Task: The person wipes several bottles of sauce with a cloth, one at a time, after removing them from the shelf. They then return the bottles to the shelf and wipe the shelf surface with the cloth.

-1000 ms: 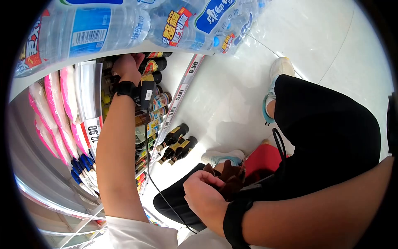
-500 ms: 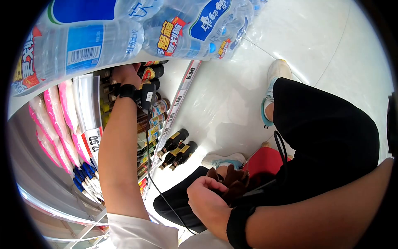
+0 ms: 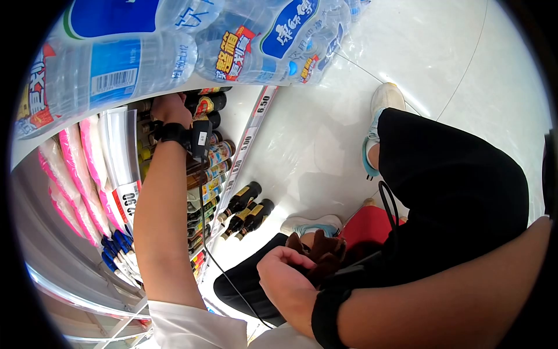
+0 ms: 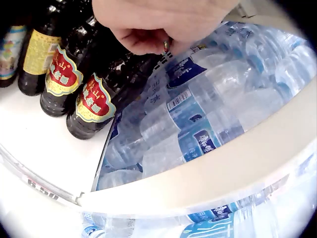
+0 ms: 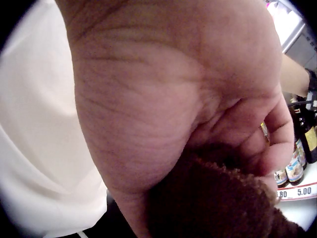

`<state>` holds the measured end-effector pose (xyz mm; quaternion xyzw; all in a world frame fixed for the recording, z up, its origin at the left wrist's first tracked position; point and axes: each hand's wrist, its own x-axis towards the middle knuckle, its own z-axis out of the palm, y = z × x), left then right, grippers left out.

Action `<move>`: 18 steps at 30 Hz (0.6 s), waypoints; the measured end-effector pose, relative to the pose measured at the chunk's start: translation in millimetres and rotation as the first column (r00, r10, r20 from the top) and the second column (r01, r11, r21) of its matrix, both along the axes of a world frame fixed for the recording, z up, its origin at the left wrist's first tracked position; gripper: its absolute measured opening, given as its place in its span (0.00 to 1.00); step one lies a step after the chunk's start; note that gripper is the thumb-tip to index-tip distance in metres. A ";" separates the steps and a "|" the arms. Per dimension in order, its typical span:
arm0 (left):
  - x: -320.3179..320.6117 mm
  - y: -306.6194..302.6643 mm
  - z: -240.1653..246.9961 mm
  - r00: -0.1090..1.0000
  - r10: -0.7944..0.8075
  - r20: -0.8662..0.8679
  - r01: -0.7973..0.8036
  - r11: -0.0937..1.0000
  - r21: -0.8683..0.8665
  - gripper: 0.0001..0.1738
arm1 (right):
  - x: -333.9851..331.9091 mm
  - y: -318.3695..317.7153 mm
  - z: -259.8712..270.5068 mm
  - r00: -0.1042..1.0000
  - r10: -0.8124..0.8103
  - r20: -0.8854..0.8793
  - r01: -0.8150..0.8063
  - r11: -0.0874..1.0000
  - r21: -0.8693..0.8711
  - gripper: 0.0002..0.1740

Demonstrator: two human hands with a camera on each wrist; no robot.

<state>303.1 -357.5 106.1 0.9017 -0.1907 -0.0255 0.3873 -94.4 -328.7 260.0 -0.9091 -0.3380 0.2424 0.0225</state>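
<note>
On the shelf, my left hand (image 3: 171, 109) reaches in among dark bottles. In the left wrist view its fingers (image 4: 143, 42) are curled at the neck of a dark bottle with a red and yellow label (image 4: 96, 99); the cap is hidden. A matching bottle (image 4: 63, 74) leans beside it. Near my knees, my right hand (image 3: 288, 282) grips a dark brown fuzzy cloth (image 3: 325, 253). The right wrist view has this cloth (image 5: 213, 198) bunched under the palm and curled fingers.
Packs of bottled water (image 3: 226, 49) lie above the shelf. Pink and white bags (image 3: 72, 174) stand to the left, price strips (image 3: 247, 136) edge the shelf, and a red object (image 3: 366, 224) is by the feet. A cable (image 3: 218, 262) hangs from the left wrist.
The head view has shifted slightly, with the water packs now lower and further left. Both hands keep nearly the same places and holds.
</note>
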 end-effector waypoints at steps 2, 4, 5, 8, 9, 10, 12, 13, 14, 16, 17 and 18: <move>-16.9 -10.8 7.4 0.973 0.126 -0.193 -0.154 0.978 -0.142 0.07 | 0.4 -2.0 0.9 1.000 -0.009 -0.004 0.009 1.000 0.017 0.09; -40.4 -19.0 18.7 0.972 0.161 -0.174 -0.204 0.942 -0.267 0.11 | -0.7 -2.5 1.8 0.999 -0.040 0.010 0.040 0.999 0.015 0.09; -44.8 -20.9 20.5 0.971 0.161 -0.176 -0.205 0.941 -0.269 0.11 | -0.7 0.1 0.2 0.999 -0.040 0.008 0.040 0.999 0.012 0.09; -52.3 -22.4 20.8 0.972 0.155 -0.176 -0.205 0.925 -0.319 0.10 | 0.3 7.9 -4.3 0.997 0.073 -0.013 -0.074 0.996 -0.056 0.09; -53.0 -21.9 22.2 0.970 0.162 -0.180 -0.212 0.928 -0.306 0.09 | 0.9 6.1 -3.5 0.997 0.081 -0.010 -0.081 0.995 -0.055 0.09; -53.8 -20.7 24.2 0.969 0.170 -0.181 -0.218 0.931 -0.294 0.09 | 1.2 4.4 -2.5 0.996 0.089 -0.005 -0.089 0.995 -0.054 0.10; -56.8 -18.7 27.0 0.969 0.177 -0.171 -0.223 0.927 -0.301 0.09 | -0.4 0.3 -1.3 0.999 0.034 0.001 -0.034 0.999 -0.023 0.11; -58.9 -17.4 28.3 0.969 0.183 -0.166 -0.227 0.923 -0.309 0.10 | -0.7 -1.2 -1.1 1.000 -0.022 0.002 0.022 1.000 0.007 0.11; -61.2 -15.5 29.9 0.969 0.187 -0.163 -0.230 0.922 -0.310 0.10 | -0.3 -1.8 -0.8 1.000 -0.018 0.005 0.018 1.000 0.006 0.11; -68.1 -12.8 34.0 0.975 0.161 -0.155 -0.203 0.927 -0.314 0.11 | 1.1 -4.4 -0.1 0.997 -0.066 -0.030 0.067 0.997 0.032 0.12; -72.8 -10.2 35.1 0.981 0.155 -0.118 -0.184 0.935 -0.304 0.12 | 1.4 -6.9 0.7 0.997 -0.054 -0.047 0.057 0.996 0.062 0.12; -77.2 -7.8 36.5 0.980 0.159 -0.115 -0.188 0.933 -0.306 0.12 | 2.3 -11.2 1.2 0.998 -0.049 -0.044 0.052 0.997 0.059 0.12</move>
